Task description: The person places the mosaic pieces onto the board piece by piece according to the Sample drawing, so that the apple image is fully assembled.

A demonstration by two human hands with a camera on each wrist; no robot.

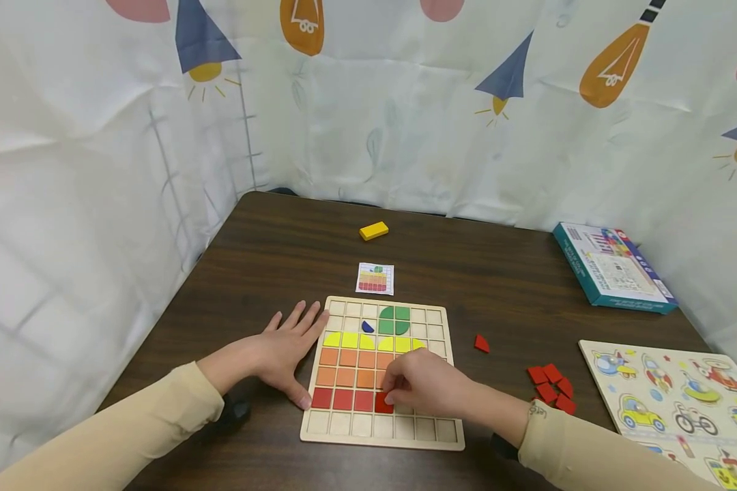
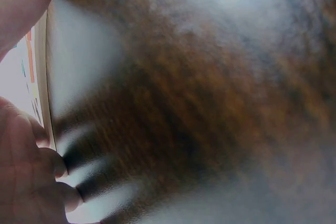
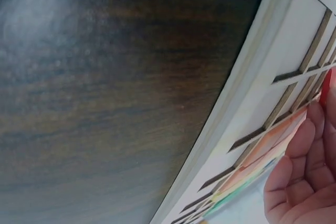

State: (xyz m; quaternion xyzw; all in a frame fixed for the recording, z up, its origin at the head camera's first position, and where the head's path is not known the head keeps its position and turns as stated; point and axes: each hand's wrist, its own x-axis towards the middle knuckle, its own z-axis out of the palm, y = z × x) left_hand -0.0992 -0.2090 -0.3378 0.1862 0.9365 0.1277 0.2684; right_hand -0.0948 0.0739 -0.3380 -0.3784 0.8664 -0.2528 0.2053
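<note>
A wooden grid board lies on the table with rows of red, orange and yellow tiles, green pieces and a dark blue piece in its cells. My left hand rests beside the board's left edge, fingers spread, with thumb and fingertips at the rim. Over the board, my right hand pinches a red square tile at the fourth cell of the red row. In the right wrist view only a sliver of the red tile shows past the curled fingers.
Loose red tiles lie right of the board, with a red quarter-round piece nearer it. A pattern card and a yellow block lie beyond. A box and a picture puzzle board occupy the right side.
</note>
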